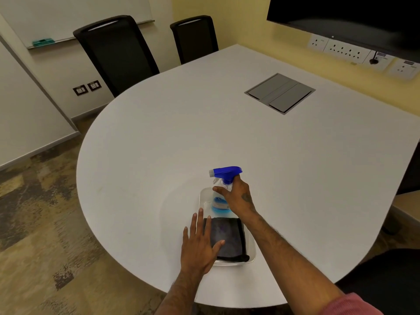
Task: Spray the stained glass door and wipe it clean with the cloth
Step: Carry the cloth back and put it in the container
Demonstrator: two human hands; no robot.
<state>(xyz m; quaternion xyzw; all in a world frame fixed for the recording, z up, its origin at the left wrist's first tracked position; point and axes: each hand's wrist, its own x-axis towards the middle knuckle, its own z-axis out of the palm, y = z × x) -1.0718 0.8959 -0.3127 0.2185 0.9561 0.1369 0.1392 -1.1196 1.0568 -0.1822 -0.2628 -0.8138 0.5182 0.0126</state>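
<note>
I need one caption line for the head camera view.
Right hand grips spray bottle in clear tray; left hand rests on dark cloth.

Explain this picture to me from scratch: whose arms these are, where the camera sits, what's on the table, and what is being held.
There is no machine here. The arms belong to a person wearing a camera on the head, looking forward and down. The right hand wraps around the neck of a clear spray bottle with a blue trigger head. The left hand lies open and flat, its thumb resting on a dark folded cloth. Bottle and cloth sit in a clear shallow tray on the white rounded table. Two black chairs stand behind it. No glass door is in view.
</note>
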